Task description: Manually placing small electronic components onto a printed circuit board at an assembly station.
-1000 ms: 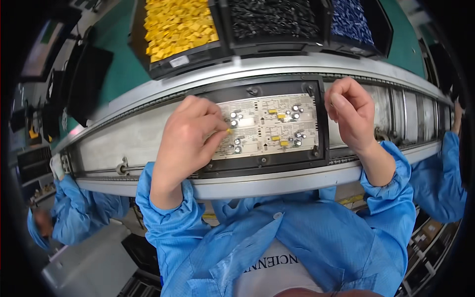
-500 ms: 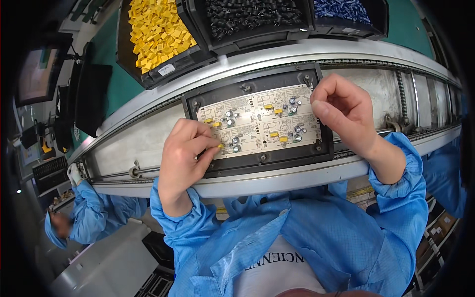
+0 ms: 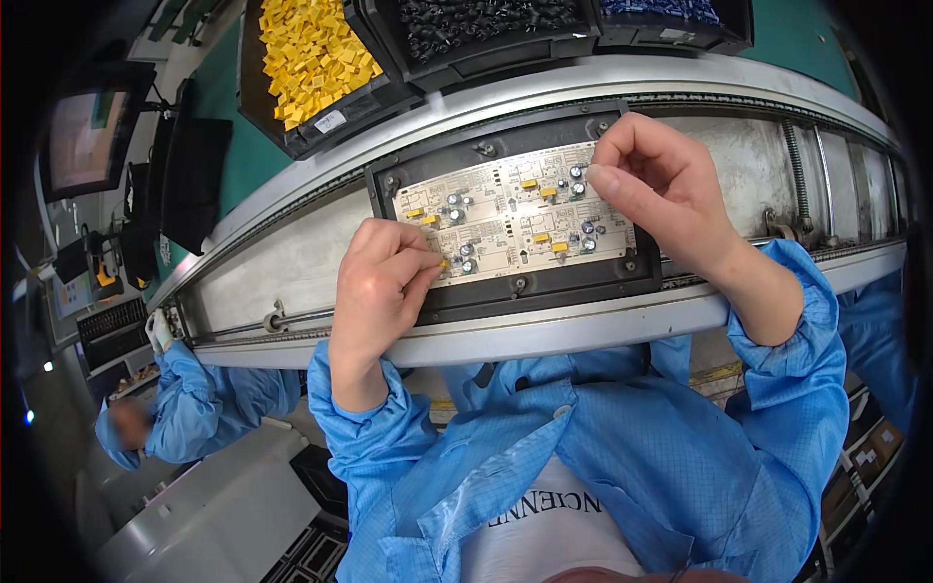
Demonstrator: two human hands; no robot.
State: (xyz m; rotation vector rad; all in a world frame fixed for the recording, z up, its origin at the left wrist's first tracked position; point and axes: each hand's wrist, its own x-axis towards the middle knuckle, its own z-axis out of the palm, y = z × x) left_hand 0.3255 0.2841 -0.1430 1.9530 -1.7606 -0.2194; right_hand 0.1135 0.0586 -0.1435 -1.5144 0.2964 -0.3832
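Note:
A pale circuit board panel (image 3: 501,207) lies in a black frame (image 3: 505,309), with small yellow box capacitors and round can capacitors standing on it. My left hand (image 3: 377,282) is over the board's lower left corner. Its thumb and forefinger pinch a yellow box capacitor (image 3: 444,264) close to the board's surface. Over the upper right corner is my right hand (image 3: 671,189), thumb and forefinger brought together beside the round capacitors (image 3: 576,180). What those fingertips hold, if anything, I cannot make out.
Beyond the metal conveyor rail (image 3: 544,332) stand black bins of yellow capacitors (image 3: 316,63), black parts (image 3: 476,27) and blue parts (image 3: 661,10). A co-worker in blue (image 3: 199,398) is at the far left by the line, near a monitor (image 3: 87,136).
My right hand has shifted left, further in over the board and nearer the round capacitors. My left hand keeps its pinch on the yellow capacitor. The whole view has shifted slightly.

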